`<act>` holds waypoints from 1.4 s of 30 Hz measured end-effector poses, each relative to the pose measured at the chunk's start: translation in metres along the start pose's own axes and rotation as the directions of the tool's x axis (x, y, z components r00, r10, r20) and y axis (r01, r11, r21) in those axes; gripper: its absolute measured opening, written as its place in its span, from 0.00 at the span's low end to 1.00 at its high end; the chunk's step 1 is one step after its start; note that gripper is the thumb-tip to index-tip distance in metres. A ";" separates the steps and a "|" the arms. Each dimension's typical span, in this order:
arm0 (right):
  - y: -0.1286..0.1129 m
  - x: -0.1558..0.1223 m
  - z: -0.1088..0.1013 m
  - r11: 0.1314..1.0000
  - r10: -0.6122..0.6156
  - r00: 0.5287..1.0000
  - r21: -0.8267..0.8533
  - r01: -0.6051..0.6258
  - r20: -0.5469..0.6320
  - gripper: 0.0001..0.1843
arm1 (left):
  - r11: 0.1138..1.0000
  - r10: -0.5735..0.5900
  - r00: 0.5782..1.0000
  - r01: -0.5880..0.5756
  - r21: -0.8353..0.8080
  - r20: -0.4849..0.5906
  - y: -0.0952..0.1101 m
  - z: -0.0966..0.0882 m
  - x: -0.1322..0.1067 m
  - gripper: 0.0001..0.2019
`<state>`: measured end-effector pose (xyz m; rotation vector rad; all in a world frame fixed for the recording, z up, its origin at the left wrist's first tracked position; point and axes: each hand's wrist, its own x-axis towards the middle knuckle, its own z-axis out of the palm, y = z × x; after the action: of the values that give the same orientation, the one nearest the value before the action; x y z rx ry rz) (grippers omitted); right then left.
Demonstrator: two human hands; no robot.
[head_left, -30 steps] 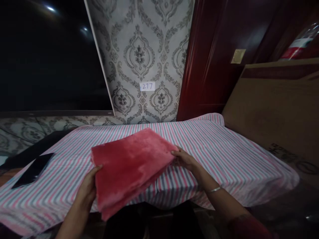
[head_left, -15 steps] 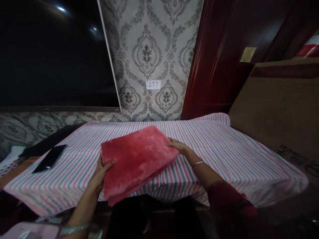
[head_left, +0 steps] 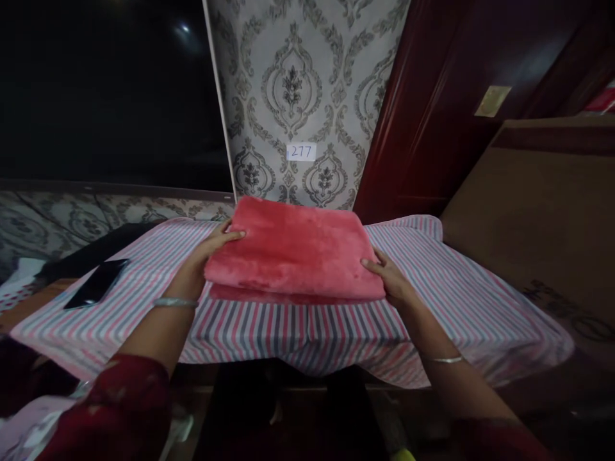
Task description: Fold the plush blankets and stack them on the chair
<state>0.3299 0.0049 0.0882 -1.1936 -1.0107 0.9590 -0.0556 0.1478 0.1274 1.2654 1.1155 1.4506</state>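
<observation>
A folded, plush coral-red blanket (head_left: 293, 246) is held between my two hands over the striped cloth (head_left: 461, 288) that covers the table. My left hand (head_left: 216, 246) grips its left edge, thumb on top and the other fingers mostly hidden beneath. At the right edge my right hand (head_left: 389, 272) does the same, thumb pressed on the upper face. The blanket lies nearly level, and its folded layers show along the near side. Whether its underside touches the cloth I cannot tell.
A black phone (head_left: 98, 283) lies on the cloth's left side. Behind the table are a large dark television (head_left: 110, 96) and a patterned wall with a paper label (head_left: 301, 152) reading 277. A big cardboard box (head_left: 542, 198) stands at the right, beside a dark red door (head_left: 432, 109).
Both hands have turned the blanket from a slant to nearly square with the table and shifted it away from me and to the right. The view has also moved slightly.
</observation>
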 end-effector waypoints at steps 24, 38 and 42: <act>0.082 -0.069 -0.008 0.773 -0.187 0.955 -0.634 -0.001 -0.230 0.38 | 0.835 0.299 0.953 -0.288 0.469 0.053 -0.107 -0.019 -0.116 0.27; 0.076 -0.037 -0.018 0.966 0.135 0.971 -0.192 -0.173 -0.199 0.43 | 0.362 0.447 0.767 -0.625 0.692 0.460 -0.100 -0.026 -0.101 0.31; 0.065 -0.027 -0.010 0.974 0.204 0.970 -0.066 -0.215 -0.135 0.43 | 0.226 0.396 0.718 -0.680 0.697 0.572 -0.095 -0.026 -0.088 0.31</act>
<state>0.3282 -0.0159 0.0205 -1.4323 -0.8390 0.9995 -0.0685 0.0797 0.0148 2.8120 1.3380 0.9926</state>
